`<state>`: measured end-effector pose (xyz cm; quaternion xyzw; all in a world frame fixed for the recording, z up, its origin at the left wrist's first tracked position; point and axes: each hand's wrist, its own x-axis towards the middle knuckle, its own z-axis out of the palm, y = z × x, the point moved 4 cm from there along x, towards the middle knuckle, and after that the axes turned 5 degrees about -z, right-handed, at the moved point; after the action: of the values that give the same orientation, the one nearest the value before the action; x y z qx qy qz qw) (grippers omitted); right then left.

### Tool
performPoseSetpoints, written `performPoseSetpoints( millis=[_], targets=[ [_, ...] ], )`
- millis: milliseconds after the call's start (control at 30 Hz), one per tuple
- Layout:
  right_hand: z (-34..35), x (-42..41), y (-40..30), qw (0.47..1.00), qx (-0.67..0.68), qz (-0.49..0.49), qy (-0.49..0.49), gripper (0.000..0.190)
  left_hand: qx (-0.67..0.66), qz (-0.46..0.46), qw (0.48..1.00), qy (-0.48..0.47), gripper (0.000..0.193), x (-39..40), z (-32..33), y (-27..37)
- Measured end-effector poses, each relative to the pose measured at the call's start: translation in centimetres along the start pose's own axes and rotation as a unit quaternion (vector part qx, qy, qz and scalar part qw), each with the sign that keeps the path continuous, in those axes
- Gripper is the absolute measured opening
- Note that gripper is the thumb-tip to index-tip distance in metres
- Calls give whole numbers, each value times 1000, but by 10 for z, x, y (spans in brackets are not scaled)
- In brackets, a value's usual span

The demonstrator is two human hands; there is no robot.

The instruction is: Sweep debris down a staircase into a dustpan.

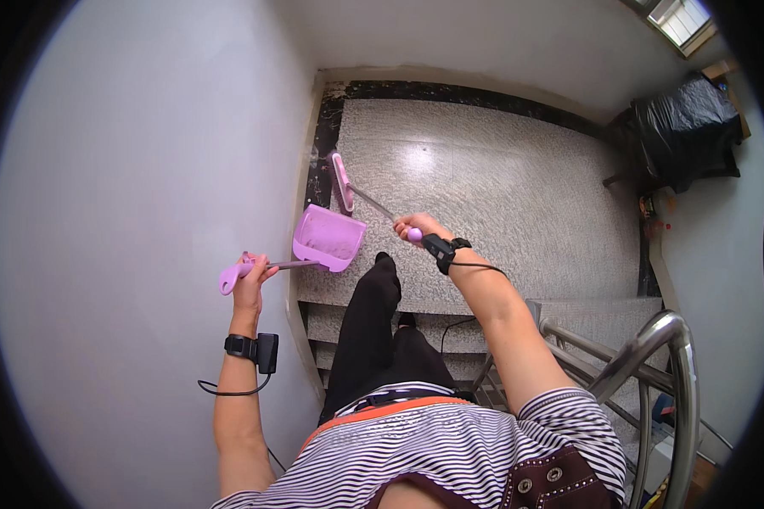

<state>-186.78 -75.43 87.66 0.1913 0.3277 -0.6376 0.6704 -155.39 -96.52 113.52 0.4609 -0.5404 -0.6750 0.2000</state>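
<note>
My left hand [253, 273] grips the handle of a purple long-handled dustpan [331, 235]. Its pan lies at the left side of the stair landing, close to the wall, with some grey dust or hair inside. My right hand [423, 226] is closed on the handle of a pink and purple broom [342, 183]. The broom's head stands on edge by the dark floor border, just beyond the pan; its bristles face the left wall. Whether broom and pan touch, I cannot tell.
Speckled stone landing [503, 178] ahead, with steps [337, 334] under my legs. A metal handrail [681, 356] runs at the lower right. Something covered by a black plastic sheet [684, 130] stands at the far right. A wall [146, 191] rises close on the left.
</note>
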Motion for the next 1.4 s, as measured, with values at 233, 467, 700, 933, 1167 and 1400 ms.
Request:
performPoseSetpoints(
  millis=[233,467,700,933,1167,1400],
  targets=[
    [-70,-49,-121,974,223,31,-8,3,-29,-40,999,9,11,65,-26,32],
    [-88,-151,-173,969,70,-146,187,5,2,-69,997,-45,13,97,18,56],
    [78,-85,-198,957,-25,-241,160,16,36,-72,996,-26,13,139,44,102],
    [117,98,-301,987,133,-91,8,12,45,-99,993,-55,19,210,105,128],
    [134,260,-405,995,39,30,-87,20,107,-102,989,-31,18,292,111,128],
    [60,237,-470,957,-177,-228,11,15,164,-134,975,-65,17,377,149,147]
  ],
)
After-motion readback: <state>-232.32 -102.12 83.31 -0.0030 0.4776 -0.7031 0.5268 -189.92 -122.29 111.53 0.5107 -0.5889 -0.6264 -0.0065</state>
